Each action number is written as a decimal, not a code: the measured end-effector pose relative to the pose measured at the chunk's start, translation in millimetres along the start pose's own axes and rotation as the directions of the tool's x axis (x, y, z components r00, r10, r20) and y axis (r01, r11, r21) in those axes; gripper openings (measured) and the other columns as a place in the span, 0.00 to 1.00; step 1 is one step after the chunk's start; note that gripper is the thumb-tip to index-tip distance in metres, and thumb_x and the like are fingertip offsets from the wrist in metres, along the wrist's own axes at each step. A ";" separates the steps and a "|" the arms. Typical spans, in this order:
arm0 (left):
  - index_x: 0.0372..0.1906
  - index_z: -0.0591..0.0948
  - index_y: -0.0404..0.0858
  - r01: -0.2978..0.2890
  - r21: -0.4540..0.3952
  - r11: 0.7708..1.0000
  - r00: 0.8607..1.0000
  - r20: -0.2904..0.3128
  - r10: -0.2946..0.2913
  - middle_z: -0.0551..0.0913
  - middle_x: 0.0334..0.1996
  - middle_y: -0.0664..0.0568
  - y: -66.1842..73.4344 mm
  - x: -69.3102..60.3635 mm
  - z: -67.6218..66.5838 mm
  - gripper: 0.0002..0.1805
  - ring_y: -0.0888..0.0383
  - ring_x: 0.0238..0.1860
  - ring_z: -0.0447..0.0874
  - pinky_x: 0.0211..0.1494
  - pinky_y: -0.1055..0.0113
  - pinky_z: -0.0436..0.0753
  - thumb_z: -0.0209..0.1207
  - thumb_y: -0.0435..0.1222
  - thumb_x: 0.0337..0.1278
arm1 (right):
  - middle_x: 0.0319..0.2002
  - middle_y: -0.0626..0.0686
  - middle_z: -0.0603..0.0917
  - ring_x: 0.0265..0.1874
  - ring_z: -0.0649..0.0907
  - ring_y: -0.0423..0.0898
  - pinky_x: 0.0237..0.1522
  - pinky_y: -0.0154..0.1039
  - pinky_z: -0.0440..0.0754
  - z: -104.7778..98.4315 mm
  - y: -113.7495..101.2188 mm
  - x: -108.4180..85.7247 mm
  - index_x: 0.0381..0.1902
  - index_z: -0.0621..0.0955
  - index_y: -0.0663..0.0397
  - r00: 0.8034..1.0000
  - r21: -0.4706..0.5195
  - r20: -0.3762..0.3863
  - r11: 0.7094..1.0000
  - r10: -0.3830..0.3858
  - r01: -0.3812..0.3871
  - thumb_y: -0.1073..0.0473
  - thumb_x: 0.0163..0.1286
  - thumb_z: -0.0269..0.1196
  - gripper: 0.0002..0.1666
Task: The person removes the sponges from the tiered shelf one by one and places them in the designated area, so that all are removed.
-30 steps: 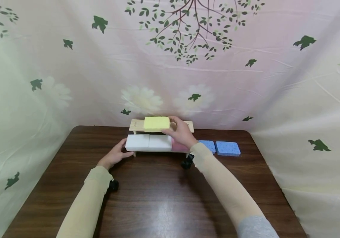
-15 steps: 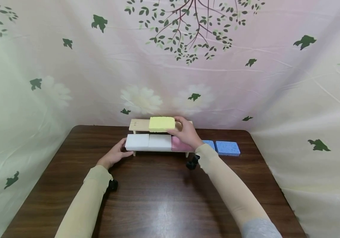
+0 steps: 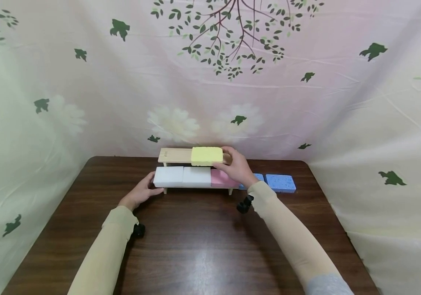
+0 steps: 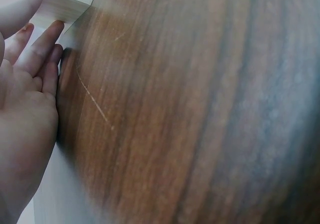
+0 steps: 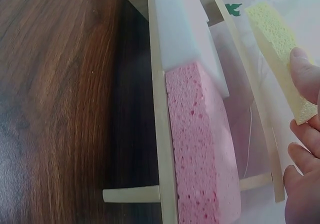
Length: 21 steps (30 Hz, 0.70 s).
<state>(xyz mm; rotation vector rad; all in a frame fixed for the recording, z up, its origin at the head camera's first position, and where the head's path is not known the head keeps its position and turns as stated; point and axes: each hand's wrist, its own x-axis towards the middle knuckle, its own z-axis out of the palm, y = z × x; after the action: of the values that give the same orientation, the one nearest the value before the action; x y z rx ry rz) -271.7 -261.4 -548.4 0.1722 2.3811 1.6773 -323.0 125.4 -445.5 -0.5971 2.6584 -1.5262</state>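
A two-level wooden rack point(image 3: 174, 155) stands at the table's back. Two white blocks point(image 3: 168, 176) and a pink sponge point(image 3: 222, 178) lie in a row on its lower board. My left hand point(image 3: 139, 193) holds the rack's left end, thumb in front; in the left wrist view, the fingers of this hand point(image 4: 30, 99) lie at the wooden end point(image 4: 67, 5). With thumb and fingers, my right hand point(image 3: 238, 168) grips a yellow sponge point(image 3: 207, 156) at the upper board. In the right wrist view, the hand point(image 5: 306, 184) pinches the sponge's point(image 5: 277, 49) near end.
Two blue sponges point(image 3: 280, 183) lie on the brown table point(image 3: 195, 237) to the right of the rack, one partly hidden by my right wrist. A patterned cloth point(image 3: 203, 102) hangs behind the table and along its sides.
My right hand has moved to the right along the upper board with the yellow sponge, uncovering more of the board's left part. My left hand has stayed at the rack's left end.
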 end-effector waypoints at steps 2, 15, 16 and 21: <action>0.83 0.54 0.38 0.003 0.007 1.000 1.000 -0.002 -0.002 0.64 0.78 0.36 0.3 -0.5 0.6 0.47 0.39 0.79 0.56 0.81 0.34 0.49 0.69 0.36 0.68 | 0.68 0.53 0.79 0.62 0.84 0.54 0.58 0.48 0.85 -1.8 2.2 -1.9 0.73 0.74 0.45 1.000 0.023 0.002 1.000 -0.002 0.002 0.48 0.67 0.76 0.40; 0.83 0.55 0.38 -0.009 0.000 1.000 1.000 0.000 0.009 0.66 0.77 0.34 3.9 -0.7 -0.3 0.47 0.37 0.77 0.58 0.80 0.34 0.51 0.69 0.35 0.67 | 0.69 0.53 0.79 0.63 0.83 0.55 0.60 0.56 0.83 -15.6 9.9 -10.7 0.75 0.72 0.44 0.999 -0.049 -0.028 0.999 0.016 -0.017 0.42 0.67 0.75 0.43; 0.83 0.55 0.37 -0.011 0.007 1.000 1.000 0.004 0.011 0.66 0.77 0.34 4.1 -0.8 -0.6 0.47 0.37 0.77 0.59 0.79 0.34 0.51 0.69 0.35 0.68 | 0.69 0.53 0.79 0.63 0.83 0.54 0.60 0.56 0.83 -16.4 10.3 -10.8 0.75 0.72 0.44 1.000 -0.048 -0.030 0.999 0.010 -0.011 0.43 0.67 0.75 0.42; 0.83 0.55 0.38 0.008 0.017 1.000 1.000 0.010 -0.008 0.65 0.77 0.35 3.9 -2.4 -0.3 0.47 0.37 0.78 0.58 0.79 0.34 0.52 0.68 0.35 0.68 | 0.67 0.51 0.81 0.65 0.81 0.54 0.61 0.58 0.81 -20.3 12.6 -13.0 0.72 0.75 0.43 0.999 -0.052 -0.032 0.999 -0.009 0.007 0.45 0.67 0.75 0.39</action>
<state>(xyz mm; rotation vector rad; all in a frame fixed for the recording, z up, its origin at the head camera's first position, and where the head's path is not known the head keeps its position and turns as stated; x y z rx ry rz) -269.6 -260.9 -544.4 0.1733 2.3867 1.6494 -319.1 152.1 -447.6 -0.5911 2.7310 -1.4852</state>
